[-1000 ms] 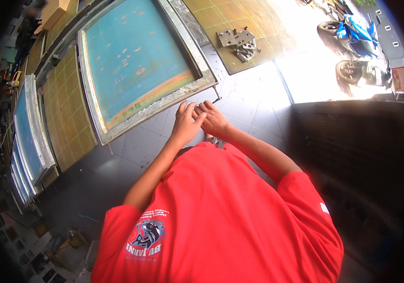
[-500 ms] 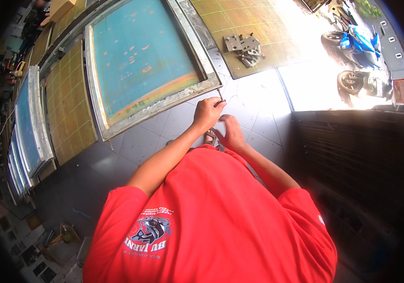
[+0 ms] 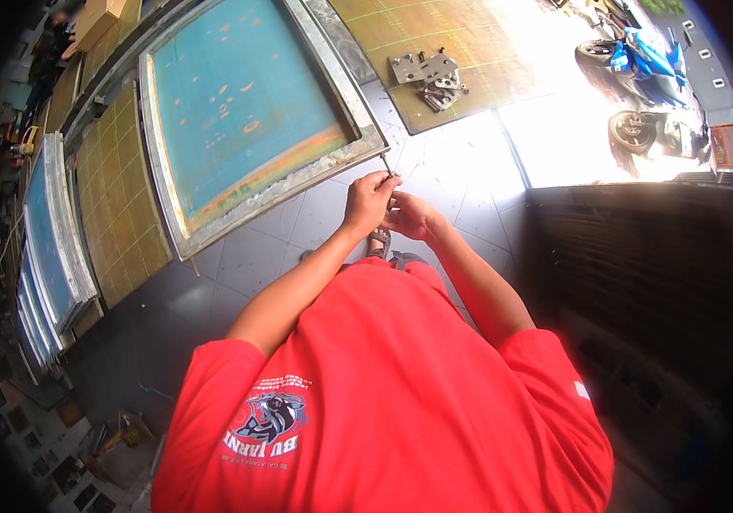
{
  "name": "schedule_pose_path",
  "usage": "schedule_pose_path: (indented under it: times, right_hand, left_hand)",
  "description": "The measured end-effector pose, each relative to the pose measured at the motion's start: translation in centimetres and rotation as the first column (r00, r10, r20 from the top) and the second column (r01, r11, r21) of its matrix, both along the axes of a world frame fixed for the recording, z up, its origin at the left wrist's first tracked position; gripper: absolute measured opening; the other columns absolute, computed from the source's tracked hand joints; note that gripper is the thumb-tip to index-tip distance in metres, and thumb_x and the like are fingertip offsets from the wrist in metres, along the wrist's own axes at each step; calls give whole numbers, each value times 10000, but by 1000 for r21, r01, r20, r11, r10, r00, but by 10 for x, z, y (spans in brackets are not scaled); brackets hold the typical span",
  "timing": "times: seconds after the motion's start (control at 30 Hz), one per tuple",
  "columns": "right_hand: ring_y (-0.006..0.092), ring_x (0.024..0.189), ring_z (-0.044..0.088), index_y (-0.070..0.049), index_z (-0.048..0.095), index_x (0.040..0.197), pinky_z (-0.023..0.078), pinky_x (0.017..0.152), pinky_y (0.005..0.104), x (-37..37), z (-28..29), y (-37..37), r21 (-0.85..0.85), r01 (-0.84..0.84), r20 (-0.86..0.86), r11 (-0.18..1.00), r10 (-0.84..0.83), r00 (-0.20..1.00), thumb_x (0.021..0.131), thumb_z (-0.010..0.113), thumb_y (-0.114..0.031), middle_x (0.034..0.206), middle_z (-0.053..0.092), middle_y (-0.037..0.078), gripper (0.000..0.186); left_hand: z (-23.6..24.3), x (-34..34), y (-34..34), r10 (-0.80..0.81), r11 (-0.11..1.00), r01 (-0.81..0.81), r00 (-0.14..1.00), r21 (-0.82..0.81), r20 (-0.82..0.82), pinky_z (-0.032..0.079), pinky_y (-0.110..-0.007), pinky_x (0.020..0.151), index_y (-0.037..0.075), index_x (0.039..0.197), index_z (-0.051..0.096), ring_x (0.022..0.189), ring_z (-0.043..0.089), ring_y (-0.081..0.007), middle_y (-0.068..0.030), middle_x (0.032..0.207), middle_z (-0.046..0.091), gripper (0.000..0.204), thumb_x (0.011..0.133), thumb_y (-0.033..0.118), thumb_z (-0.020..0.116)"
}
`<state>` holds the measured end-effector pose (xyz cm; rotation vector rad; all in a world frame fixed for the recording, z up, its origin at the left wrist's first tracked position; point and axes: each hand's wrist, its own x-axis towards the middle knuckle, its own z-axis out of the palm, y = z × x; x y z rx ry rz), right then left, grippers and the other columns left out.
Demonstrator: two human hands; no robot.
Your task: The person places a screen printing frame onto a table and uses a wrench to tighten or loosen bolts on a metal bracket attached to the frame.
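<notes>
Since half a second ago, the right hand (image 3: 413, 215) has come up beside the left hand (image 3: 366, 203), closing most of the gap between them. Both forearms reach forward and converge, the left one slanting rightward with its wrist nearly straight and the back of the hand uppermost. Left thumb and forefinger are pressed together in a grip on a thin dark metal rod (image 3: 387, 161). Right fingers point leftward just beside that grip; whether they are closed on anything I cannot tell. Away from the grip, the rod's long axis runs forward, its far end pointing to the near right corner of a grey metal-framed screen with blue mesh (image 3: 247, 103), which lies ahead and to the left. Farther ahead and right of the grip, silvery slotted metal hinge parts (image 3: 429, 75) rest on a brown, green-gridded worktop (image 3: 490, 73). Farthest right stands a blue motorcycle (image 3: 647, 64).
</notes>
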<state>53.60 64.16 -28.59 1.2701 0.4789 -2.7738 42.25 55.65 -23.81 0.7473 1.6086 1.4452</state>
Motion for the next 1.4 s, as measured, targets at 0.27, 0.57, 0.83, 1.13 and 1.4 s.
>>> schedule_pose_path:
  times: [0.27,0.57,0.83,1.13,1.4]
  right_hand:
    - [144,636,556,30,539,1059,489,552,254,19,-27,21,301,497,-61,814,-503,862,926,552,-47,834,580,100,155]
    - [303,858,640,-3,626,1017,535,755,369,11,143,0,759,213,-118,-615,191,974,695,647,65,943,646,123,331]
    - [300,1056,511,-22,533,1175,411,925,403,-28,122,-48,778,299,195,-552,666,720,770,595,-130,1149,557,129,424]
    - [297,1032,580,-51,576,1076,459,884,383,12,109,-45,930,221,-142,-295,268,953,752,720,-35,1085,605,111,354]
    - [165,999,598,-18,666,1078,446,879,318,-1,77,32,685,-82,24,724,90,996,984,493,-299,1062,667,60,343]
  left_hand:
    - [5,3,2,-14,999,12,999,48,40,490,-246,777,-18,1014,682,850,604,-72,-27,921,692,205,954,159,600]
    - [44,-16,-12,-101,995,15,361,103,927,490,-368,927,11,1229,508,1059,608,-227,-133,1131,619,318,1003,189,371]
    - [39,-38,-17,-151,976,184,181,117,972,508,-230,743,10,1230,515,778,563,-96,-40,912,579,286,1009,170,430]
    - [38,-47,-15,-130,948,317,459,-25,879,333,-159,427,75,1044,531,480,363,-10,38,709,470,89,964,108,553]
    - [-4,-59,-13,-387,829,536,340,162,857,392,-185,475,99,970,592,466,381,4,82,616,427,205,951,302,614]
